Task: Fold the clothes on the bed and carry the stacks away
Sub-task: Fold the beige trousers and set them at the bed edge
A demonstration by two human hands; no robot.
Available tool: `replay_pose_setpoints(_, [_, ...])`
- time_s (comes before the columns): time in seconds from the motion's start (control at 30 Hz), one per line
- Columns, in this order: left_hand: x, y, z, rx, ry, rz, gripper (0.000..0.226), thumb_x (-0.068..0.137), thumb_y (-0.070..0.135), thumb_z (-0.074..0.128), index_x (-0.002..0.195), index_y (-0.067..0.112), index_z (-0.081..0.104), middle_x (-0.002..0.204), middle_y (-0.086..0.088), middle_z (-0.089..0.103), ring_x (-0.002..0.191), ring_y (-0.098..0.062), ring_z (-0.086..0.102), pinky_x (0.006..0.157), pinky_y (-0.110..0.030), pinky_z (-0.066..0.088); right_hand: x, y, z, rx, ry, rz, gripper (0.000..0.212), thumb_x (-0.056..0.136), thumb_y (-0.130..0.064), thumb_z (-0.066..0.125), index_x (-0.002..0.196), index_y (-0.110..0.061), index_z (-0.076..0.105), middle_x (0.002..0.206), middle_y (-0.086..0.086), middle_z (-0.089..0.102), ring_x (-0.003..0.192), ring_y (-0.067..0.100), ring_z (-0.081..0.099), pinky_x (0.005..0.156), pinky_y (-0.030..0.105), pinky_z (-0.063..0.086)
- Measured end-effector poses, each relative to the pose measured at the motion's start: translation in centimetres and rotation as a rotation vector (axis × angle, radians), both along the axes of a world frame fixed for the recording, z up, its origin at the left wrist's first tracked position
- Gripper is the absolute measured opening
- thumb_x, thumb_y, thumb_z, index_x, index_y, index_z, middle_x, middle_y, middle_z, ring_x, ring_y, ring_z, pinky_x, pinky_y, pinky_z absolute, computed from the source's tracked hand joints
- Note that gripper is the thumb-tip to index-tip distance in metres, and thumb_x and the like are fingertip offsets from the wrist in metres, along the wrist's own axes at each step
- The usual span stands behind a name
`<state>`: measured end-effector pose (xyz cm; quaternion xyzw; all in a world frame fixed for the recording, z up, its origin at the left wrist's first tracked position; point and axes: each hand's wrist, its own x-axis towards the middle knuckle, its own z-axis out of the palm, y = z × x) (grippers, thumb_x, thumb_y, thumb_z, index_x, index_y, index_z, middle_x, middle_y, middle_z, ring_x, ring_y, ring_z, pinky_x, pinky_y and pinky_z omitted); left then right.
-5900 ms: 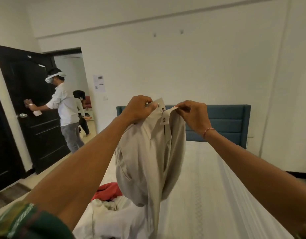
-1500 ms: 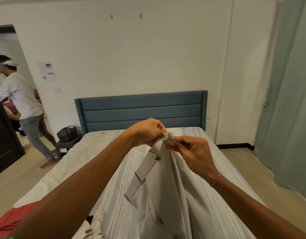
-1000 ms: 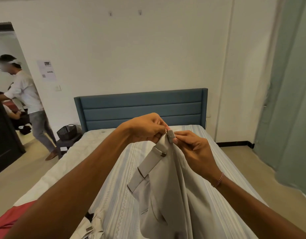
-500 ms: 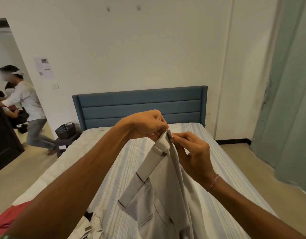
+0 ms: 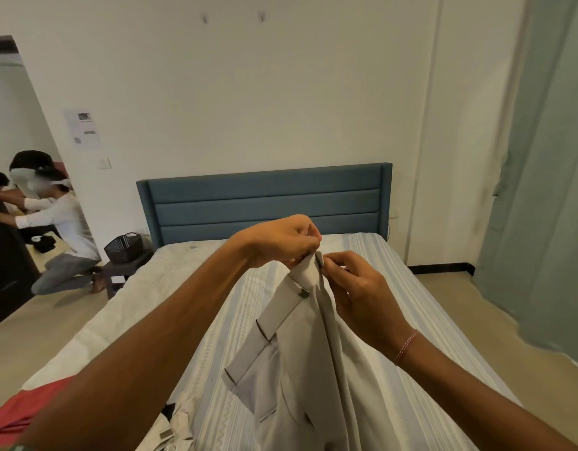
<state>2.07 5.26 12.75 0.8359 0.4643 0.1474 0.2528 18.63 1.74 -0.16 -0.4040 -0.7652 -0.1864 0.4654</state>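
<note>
Beige trousers [image 5: 300, 369] hang in front of me above the striped bed [image 5: 395, 288]. My left hand [image 5: 281, 242] pinches the top of the waistband from the left. My right hand [image 5: 356, 288] pinches the same spot from the right, so both hands meet at the waistband end. The waistband flap droops down to the left and the legs fall out of view below. A red garment [image 5: 17, 418] lies at the bed's near left corner, and another light garment [image 5: 180, 424] lies under my left forearm.
A blue padded headboard [image 5: 265, 203] stands against the white wall. A dark basket [image 5: 125, 247] sits on a small stool left of the bed. Two people [image 5: 56, 229] crouch at the doorway on the left. A green curtain [image 5: 541, 190] hangs at the right.
My hands have stayed together at the waistband and dropped slightly. The person by the doorway has gone from standing to crouching.
</note>
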Motion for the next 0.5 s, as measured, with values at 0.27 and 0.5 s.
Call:
replay_pose_setpoints(0.27, [-1.1,1.0,-0.7,0.018,-0.074,-0.06,0.027,0.099,0.031,0.062,0.122,0.023,0.05,0.096,0.004,0.061,0.085,-0.015,0.062,0.068,-0.019,0.052,1.6,1.8,1.7,-0.656,0.321,0.309,0.075,0.074,-0.093,0.041,0.135,-0.051,0.046,0.143,-0.019,0.048,0.128,0.003,0.049,0.104,0.022,0.042])
replay_pose_setpoints(0.5, [-2.3,1.4,-1.7,0.081,-0.049,-0.182,0.029,0.096,0.029,0.065,0.121,0.02,0.051,0.076,0.012,0.068,0.067,-0.001,0.066,0.067,-0.016,0.052,3.3,4.2,4.8,-0.751,0.083,0.324,0.041,0.073,-0.062,0.073,0.077,-0.022,0.07,0.064,-0.004,0.06,0.061,0.014,0.054,0.058,0.023,0.043])
